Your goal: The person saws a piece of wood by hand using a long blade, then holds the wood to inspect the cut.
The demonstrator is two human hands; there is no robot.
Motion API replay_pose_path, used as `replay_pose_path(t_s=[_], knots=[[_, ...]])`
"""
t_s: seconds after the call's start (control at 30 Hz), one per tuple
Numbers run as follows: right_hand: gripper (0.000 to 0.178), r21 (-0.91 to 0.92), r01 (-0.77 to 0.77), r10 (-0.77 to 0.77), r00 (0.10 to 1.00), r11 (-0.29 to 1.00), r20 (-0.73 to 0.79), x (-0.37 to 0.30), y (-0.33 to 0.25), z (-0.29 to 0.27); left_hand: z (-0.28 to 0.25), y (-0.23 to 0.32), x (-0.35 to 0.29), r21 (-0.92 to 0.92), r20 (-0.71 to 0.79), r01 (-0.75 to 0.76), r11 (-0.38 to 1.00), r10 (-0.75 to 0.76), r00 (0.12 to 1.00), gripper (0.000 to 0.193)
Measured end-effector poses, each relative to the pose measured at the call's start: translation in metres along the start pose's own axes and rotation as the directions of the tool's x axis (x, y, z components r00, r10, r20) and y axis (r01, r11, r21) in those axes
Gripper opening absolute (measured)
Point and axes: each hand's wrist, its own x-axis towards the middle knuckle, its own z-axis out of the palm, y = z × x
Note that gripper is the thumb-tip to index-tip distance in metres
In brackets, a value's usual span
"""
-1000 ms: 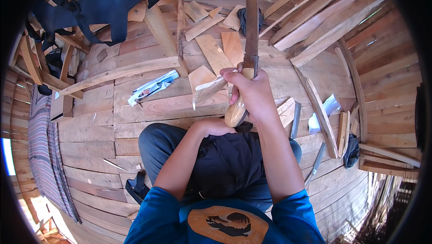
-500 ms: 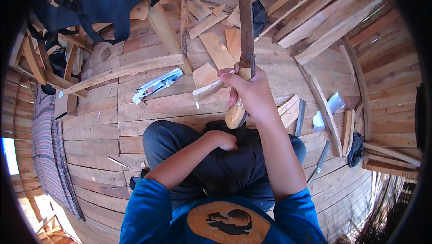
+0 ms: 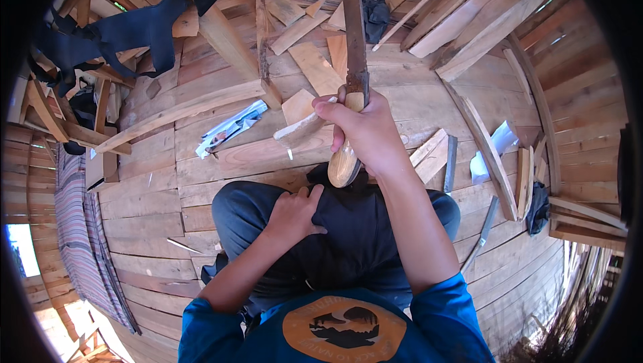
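My right hand [image 3: 375, 132] is closed round a machete [image 3: 353, 35], its long dark blade upright and the pale wooden handle running below the fist. With the thumb side of that same hand I hold a curved, whitish piece of wood [image 3: 295, 134] that sticks out to the left. My left hand [image 3: 293, 215] rests on my left thigh, at the edge of a dark cloth [image 3: 355, 229] spread over my lap. Its fingers are apart and hold nothing that I can see.
Loose boards [image 3: 315, 68] lie on the plank floor ahead, near a wooden frame [image 3: 181, 112]. A shiny wrapper [image 3: 231, 128] lies front left. To the right are a white sheet [image 3: 492, 152], a long timber [image 3: 485, 149] and a grey metal strip [image 3: 482, 232]. A striped cloth [image 3: 80, 229] covers the far left.
My left hand has moved left from the middle of the dark cloth onto my thigh, and its fingers have spread. The machete and curved wood are still in my right hand, shifted slightly left.
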Motion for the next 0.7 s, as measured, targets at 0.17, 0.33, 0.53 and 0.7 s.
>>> replay_pose_path(t_s=[0.17, 0.33, 0.53, 0.7], knots=[[0.023, 0.007, 0.016, -0.016, 0.998, 1.000, 0.053, -0.001, 0.000, -0.002, 0.004, -0.025, 0.023, -0.026, 0.029, -0.070, 0.997, 0.070, 0.997, 0.080], [0.027, 0.089, 0.017, -0.020, 0.999, 0.996, 0.033, 0.000, 0.003, -0.003, -0.004, -0.037, 0.046, -0.083, 0.031, -0.025, 0.996, 0.028, 0.999, 0.076], [0.028, 0.121, 0.019, -0.023, 0.999, 0.992, 0.030, 0.002, 0.007, -0.008, -0.036, -0.015, 0.012, -0.093, -0.185, -0.023, 0.995, 0.005, 0.983, 0.054], [0.032, 0.139, 0.019, -0.023, 0.999, 0.990, 0.030, 0.004, 0.005, -0.014, -0.115, 0.037, -0.070, -0.457, -0.175, -0.172, 0.873, 0.102, 0.979, 0.049]])
